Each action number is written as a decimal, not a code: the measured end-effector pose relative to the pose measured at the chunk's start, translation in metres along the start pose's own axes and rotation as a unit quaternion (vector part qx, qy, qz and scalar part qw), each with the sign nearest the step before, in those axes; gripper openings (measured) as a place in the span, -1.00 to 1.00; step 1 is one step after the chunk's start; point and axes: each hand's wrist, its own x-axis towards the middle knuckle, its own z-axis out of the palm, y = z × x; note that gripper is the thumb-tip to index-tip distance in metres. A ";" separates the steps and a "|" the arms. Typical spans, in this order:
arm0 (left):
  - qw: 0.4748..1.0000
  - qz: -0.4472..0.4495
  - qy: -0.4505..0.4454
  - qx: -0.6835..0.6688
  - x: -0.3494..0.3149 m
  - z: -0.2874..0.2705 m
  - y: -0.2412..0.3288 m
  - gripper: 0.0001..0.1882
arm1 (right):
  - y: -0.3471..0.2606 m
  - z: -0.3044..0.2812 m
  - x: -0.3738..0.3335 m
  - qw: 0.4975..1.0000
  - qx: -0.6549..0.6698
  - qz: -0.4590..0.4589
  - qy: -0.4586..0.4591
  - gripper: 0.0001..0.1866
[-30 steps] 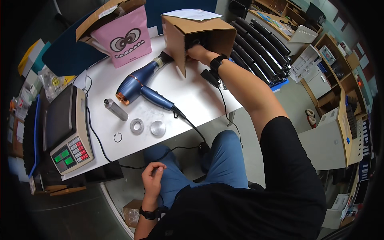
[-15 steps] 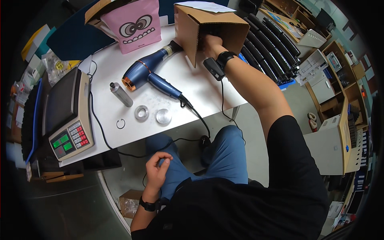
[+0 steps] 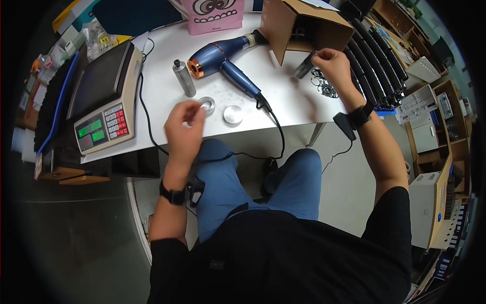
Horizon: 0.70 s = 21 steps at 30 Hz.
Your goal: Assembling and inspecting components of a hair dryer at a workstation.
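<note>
My right hand (image 3: 331, 63) is closed on the end of a dark grey metal cylinder (image 3: 305, 67), held tilted before the mouth of a cardboard box (image 3: 281, 31). My left hand (image 3: 185, 126) hovers over the table's near edge, fingers curled and blurred; whether they hold anything is hidden. Just beyond it lies a metal ring (image 3: 208, 104), partly covered by the fingers. Beside that are a round silver disc (image 3: 233, 115) and an upright grey metal cylinder with a black tip (image 3: 185, 78). Several black retaining rings (image 3: 326, 87) lie in a pile below my right hand.
A blue hair dryer (image 3: 228, 58) lies mid-table, its black cord (image 3: 279, 134) hanging over the edge. A scale (image 3: 106, 109) stands at the left, a pink bag (image 3: 215, 20) at the back. Long black tubes (image 3: 377, 63) are stacked at the right. The white table (image 3: 162, 91) runs underneath.
My right hand has come out of the box with the dark grey cylinder. My left hand has risen from my lap to the table's edge. The view has shifted, uncovering the retaining rings.
</note>
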 end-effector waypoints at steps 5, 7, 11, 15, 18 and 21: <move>0.944 0.166 -0.172 0.225 -0.006 0.037 0.007 -0.56 | -0.020 0.002 -0.040 0.984 -0.129 -0.093 -0.080 -0.71; 0.935 0.149 -0.185 0.262 -0.010 0.045 0.007 -0.51 | -0.023 0.004 -0.044 0.981 -0.140 -0.108 -0.077 -0.70; 0.941 0.101 -0.193 0.257 -0.008 0.050 0.005 -0.53 | -0.022 0.009 -0.051 0.979 -0.141 -0.139 -0.041 -0.69; 0.992 -0.013 -0.100 0.076 -0.007 0.051 0.005 -0.58 | -0.014 0.012 -0.058 0.981 -0.122 -0.154 -0.002 -0.66; 0.995 0.055 -0.070 0.034 -0.011 0.054 0.002 -0.56 | -0.006 0.017 -0.064 0.988 -0.092 -0.128 0.004 -0.54; 0.967 0.163 -0.076 0.182 -0.018 0.056 -0.004 -0.50 | 0.002 0.024 -0.073 0.991 -0.060 -0.120 0.024 -0.42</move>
